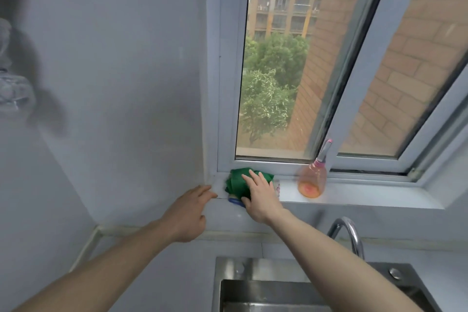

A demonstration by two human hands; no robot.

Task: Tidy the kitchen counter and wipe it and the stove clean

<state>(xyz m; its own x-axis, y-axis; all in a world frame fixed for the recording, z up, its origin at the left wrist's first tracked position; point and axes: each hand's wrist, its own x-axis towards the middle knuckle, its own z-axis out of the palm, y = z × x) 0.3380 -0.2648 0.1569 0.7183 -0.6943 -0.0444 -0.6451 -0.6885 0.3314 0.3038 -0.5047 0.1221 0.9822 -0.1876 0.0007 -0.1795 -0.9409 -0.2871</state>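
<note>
Green cloth (236,181) lies bunched at the windowsill's (354,194) left end, my right hand (260,197) flat on it, fingers straight. My left hand (188,213) reaches beside it, loosely open, holding nothing. I see an orange bottle (312,181) near and a faucet (348,234) below.

crumpled green cloth (236,181) bunched on white windowsill (354,194), left corner by window frame, atop a blue-edged item (234,201).

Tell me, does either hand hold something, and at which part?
The right hand rests on top of the green cloth on the windowsill, thumb at its near edge. The left hand holds nothing.
</note>
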